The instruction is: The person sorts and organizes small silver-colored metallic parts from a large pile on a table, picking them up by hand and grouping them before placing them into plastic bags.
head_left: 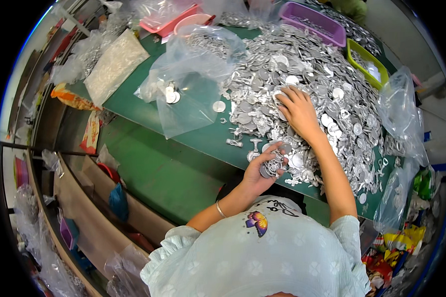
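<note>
On the left corner of the green bench (148, 163) I note a sealed bag of white parts (115, 64), lying flat. Just right of it sits an open clear plastic bag (193, 94) with a few silver discs inside, and one loose disc (219, 106) rests on bare bench beside its mouth. Near the front edge, my left hand (262, 171) is curled around a small bunch of metal pieces (274, 163), fingers clenched on them, held just above the edge. My right hand (298, 111) lies palm down on the big heap of metal discs and stampings (327, 84), fingers spread and pressing into it; I cannot tell whether they pinch anything beneath. The heap fills the right half of the bench up to a purple tray (313, 22) and a green tray (366, 62) at the back edge. My judgement: these pieces are light, stiff, smooth and slippery, with thin edges that may snag; each is best pinched by its rim, a few at a time.
</note>
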Demonstrator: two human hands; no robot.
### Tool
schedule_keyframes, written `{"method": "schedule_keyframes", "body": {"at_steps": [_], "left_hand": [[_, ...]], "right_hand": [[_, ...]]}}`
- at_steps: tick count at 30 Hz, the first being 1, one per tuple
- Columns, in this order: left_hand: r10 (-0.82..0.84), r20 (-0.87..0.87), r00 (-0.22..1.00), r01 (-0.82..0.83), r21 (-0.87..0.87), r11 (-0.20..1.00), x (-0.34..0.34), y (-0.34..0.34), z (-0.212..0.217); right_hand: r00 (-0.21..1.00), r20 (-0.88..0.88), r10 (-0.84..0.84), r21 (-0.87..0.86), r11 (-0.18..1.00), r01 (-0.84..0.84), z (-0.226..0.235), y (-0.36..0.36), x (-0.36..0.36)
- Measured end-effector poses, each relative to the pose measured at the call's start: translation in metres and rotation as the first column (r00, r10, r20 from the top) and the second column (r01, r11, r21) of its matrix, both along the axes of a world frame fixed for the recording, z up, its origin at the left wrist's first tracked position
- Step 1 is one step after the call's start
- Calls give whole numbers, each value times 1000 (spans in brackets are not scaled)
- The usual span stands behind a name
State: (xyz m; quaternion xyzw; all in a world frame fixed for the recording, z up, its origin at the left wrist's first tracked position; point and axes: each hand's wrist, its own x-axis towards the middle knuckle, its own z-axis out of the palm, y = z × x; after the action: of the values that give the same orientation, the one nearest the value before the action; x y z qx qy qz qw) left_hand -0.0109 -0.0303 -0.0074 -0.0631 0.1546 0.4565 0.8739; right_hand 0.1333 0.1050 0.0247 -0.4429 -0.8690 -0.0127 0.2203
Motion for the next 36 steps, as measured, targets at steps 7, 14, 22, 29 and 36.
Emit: {"method": "schedule_keyframes", "body": {"at_steps": [7, 14, 22, 29, 36], "left_hand": [[469, -140, 872, -467, 53, 883, -63, 25, 38], [319, -200, 927, -318, 38, 947, -73, 51, 56], [782, -302, 545, -773, 181, 608, -69, 253, 60], [915, -376, 148, -672, 640, 372, -143, 336, 26], [716, -325, -618, 71, 884, 462, -107, 235, 25]], "right_hand": [[997, -71, 10, 2, 1000, -10, 4, -13, 5], [992, -118, 38, 58, 998, -31, -3, -12, 5], [991, -132, 27, 58, 998, -20, -4, -12, 8], [982, -175, 67, 68, 996, -56, -2, -10, 3], [953, -299, 56, 117, 993, -22, 5, 41, -25]]}}
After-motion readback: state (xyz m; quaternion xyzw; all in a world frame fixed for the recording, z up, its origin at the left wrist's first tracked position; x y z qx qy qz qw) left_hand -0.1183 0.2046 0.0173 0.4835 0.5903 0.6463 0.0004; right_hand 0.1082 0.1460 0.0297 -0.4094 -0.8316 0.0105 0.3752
